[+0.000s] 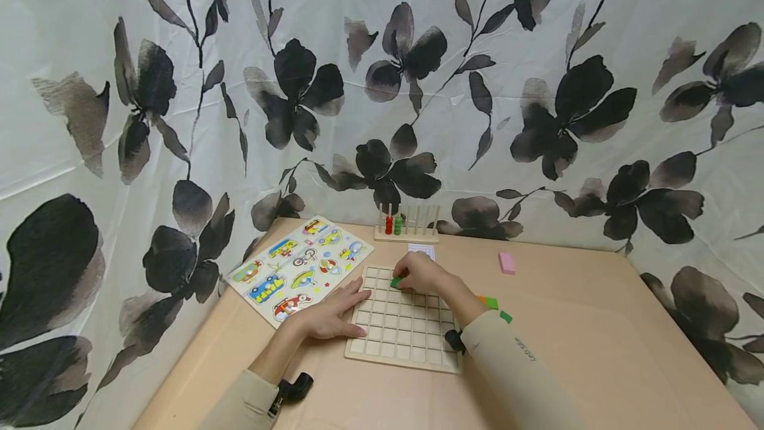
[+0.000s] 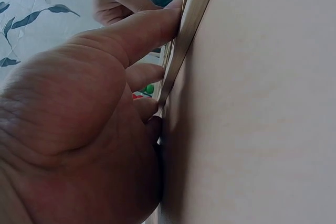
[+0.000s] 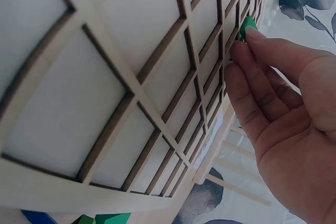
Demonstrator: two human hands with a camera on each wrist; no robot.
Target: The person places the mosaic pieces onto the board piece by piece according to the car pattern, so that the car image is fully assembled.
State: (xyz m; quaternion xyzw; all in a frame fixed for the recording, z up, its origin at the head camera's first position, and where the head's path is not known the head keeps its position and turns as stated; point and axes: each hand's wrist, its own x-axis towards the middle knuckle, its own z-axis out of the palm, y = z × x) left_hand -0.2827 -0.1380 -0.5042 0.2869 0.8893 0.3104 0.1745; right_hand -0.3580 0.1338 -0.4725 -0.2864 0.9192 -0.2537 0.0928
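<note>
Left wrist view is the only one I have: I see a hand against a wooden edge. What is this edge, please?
Observer: It is the left side of a wooden grid board lying flat on the table; the left hand rests on it with straight fingers.
Operator: And the other hand?
Observer: The right hand pinches a small green piece over a cell near the board's far edge.
Operator: Are more pieces near?
Observer: Yes, orange and green pieces lie on the table beside the right forearm, and a pink block lies farther back.
</note>
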